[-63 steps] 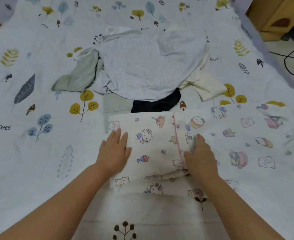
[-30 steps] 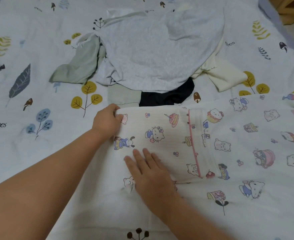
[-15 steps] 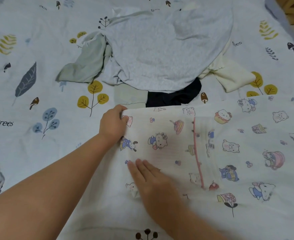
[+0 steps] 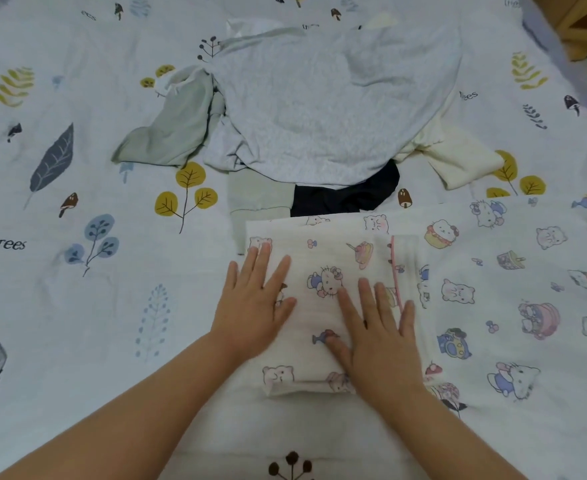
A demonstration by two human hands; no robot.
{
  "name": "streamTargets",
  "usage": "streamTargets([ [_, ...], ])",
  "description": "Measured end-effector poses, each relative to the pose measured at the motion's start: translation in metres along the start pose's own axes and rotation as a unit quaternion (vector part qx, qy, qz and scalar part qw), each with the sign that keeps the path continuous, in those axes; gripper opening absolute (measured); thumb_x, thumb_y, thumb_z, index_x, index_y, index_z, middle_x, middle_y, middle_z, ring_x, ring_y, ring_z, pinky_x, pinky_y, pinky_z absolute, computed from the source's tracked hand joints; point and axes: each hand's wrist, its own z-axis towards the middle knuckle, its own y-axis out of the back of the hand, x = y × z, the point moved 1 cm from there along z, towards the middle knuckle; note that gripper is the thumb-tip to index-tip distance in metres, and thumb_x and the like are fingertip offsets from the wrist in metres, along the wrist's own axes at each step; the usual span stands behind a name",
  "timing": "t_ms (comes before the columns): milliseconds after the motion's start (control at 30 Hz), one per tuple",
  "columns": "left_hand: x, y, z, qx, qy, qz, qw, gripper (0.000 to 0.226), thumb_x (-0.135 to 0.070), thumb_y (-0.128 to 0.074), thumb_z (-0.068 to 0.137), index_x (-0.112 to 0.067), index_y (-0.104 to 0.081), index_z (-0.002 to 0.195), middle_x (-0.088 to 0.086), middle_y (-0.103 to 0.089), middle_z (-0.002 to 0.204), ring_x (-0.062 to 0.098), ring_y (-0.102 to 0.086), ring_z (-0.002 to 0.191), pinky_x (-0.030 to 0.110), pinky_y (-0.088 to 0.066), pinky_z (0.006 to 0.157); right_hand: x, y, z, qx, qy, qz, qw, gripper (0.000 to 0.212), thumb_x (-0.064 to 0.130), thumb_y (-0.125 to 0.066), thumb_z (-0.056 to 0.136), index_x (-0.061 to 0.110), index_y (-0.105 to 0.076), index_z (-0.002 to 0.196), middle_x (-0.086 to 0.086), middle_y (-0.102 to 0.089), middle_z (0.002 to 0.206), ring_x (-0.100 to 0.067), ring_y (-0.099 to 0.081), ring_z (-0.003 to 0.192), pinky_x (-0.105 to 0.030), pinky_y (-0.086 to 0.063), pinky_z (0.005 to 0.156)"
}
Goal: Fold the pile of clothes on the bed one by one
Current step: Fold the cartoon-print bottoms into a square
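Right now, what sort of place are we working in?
Most likely a bedroom: the work surface is a bed covered by a leaf-print sheet, with a pile of clothes on it and both hands flat on a folded cartoon-print cloth.

A bed sheet (image 4: 77, 306), pale blue-white and printed with leaves, mushrooms and the word "trees", fills nearly the whole view. Beyond the sheet's far right corner stands yellowish wooden furniture (image 4: 583, 22). The light is soft and even.
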Motion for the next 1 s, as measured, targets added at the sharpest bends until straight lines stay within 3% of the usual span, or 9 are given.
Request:
streamTargets([
  [133,-0.002,-0.01,0.005,0.02,0.032,0.032,0.999,0.061,-0.053,-0.016,0.096,-0.034,0.027,0.134,0.003,0.028,0.152,0.023,0.022,0.142,0.04,0.012,0.114,-0.004,0.006,0.006,-0.019,0.017,0.038,0.999,0.073,0.065,0.011,0.077,0.032,0.024,0.141,0.002,0.029,0.15,-0.022,0.026,0.141,-0.049,0.02,0.108],
  [300,-0.017,-0.001,0.005,-0.01,0.036,0.021,0.999,0.07,-0.062,-0.004,0.089,-0.027,0.013,0.147,0.011,0.022,0.154,0.029,0.022,0.142,0.04,0.017,0.11,-0.026,0.033,0.012,-0.166,-0.096,0.141,0.971,0.06,0.036,-0.035,0.096,0.018,-0.016,0.15,-0.019,-0.007,0.156,-0.034,-0.01,0.143,-0.048,-0.013,0.114],
  [367,-0.028,-0.003,0.006,-0.009,0.017,0.015,1.0,0.071,-0.065,0.003,0.084,-0.03,0.019,0.143,0.009,0.026,0.152,0.026,0.03,0.137,0.039,0.019,0.109,-0.032,0.039,0.024,-0.176,-0.165,0.195,0.951,0.061,0.024,-0.045,0.094,0.017,-0.019,0.148,-0.025,-0.024,0.145,-0.038,-0.034,0.127,-0.046,-0.035,0.102],
  [500,-0.039,-0.013,0.011,0.004,0.024,0.025,0.999,0.064,-0.06,-0.007,0.089,-0.032,0.029,0.134,0.011,0.026,0.153,0.027,0.034,0.135,0.04,0.022,0.108,-0.041,0.042,0.048,-0.204,-0.141,0.275,0.929,0.057,0.004,-0.043,0.089,0.02,-0.028,0.141,-0.016,-0.04,0.114,-0.03,-0.043,0.096,-0.037,-0.04,0.074],
  [633,-0.044,-0.014,0.014,-0.005,0.031,0.023,0.999,0.062,-0.058,-0.009,0.091,-0.031,0.027,0.135,0.012,0.023,0.154,0.034,0.023,0.141,0.04,0.019,0.11,-0.056,0.04,0.061,-0.203,-0.136,0.283,0.928,0.041,0.019,-0.037,0.097,0.018,-0.034,0.138,-0.013,-0.039,0.124,-0.026,-0.042,0.106,-0.023,-0.027,0.076],
  [700,-0.048,-0.011,0.015,-0.009,0.031,0.03,0.999,0.065,-0.059,-0.009,0.09,-0.028,0.02,0.14,0.016,0.017,0.155,0.038,0.017,0.141,0.045,0.012,0.113,-0.055,0.04,0.058,-0.168,-0.162,0.176,0.956,0.048,0.026,-0.037,0.099,0.019,-0.025,0.145,-0.018,-0.031,0.14,-0.028,-0.037,0.12,-0.029,-0.03,0.086],
  [800,-0.054,-0.001,0.019,-0.052,0.011,0.032,0.998,0.068,-0.055,-0.02,0.091,-0.017,-0.018,0.147,0.023,-0.014,0.153,0.048,-0.012,0.139,0.055,-0.008,0.111,-0.04,0.045,0.042,-0.247,-0.135,0.073,0.957,0.06,0.032,-0.049,0.091,0.013,-0.031,0.145,-0.027,-0.03,0.146,-0.038,-0.036,0.132,-0.046,-0.037,0.099],
  [867,-0.052,-0.002,0.022,-0.044,0.008,0.049,0.998,0.068,-0.06,-0.012,0.09,-0.023,-0.004,0.147,0.019,-0.005,0.156,0.043,-0.003,0.142,0.053,-0.002,0.113,-0.031,0.039,0.034,-0.215,-0.099,0.06,0.97,0.065,0.043,-0.039,0.09,0.013,-0.028,0.146,-0.023,-0.02,0.152,-0.036,-0.025,0.14,-0.052,-0.028,0.107],
  [1000,-0.045,-0.019,0.027,0.001,0.027,0.064,0.998,0.064,-0.062,-0.003,0.088,-0.033,0.032,0.133,0.008,0.024,0.154,0.034,0.024,0.14,0.047,0.019,0.11,-0.041,0.004,0.036,-0.058,-0.08,0.043,0.994,0.07,0.06,-0.011,0.092,0.025,0.019,0.145,-0.004,0.037,0.143,-0.021,0.029,0.138,-0.051,0.005,0.114],
])
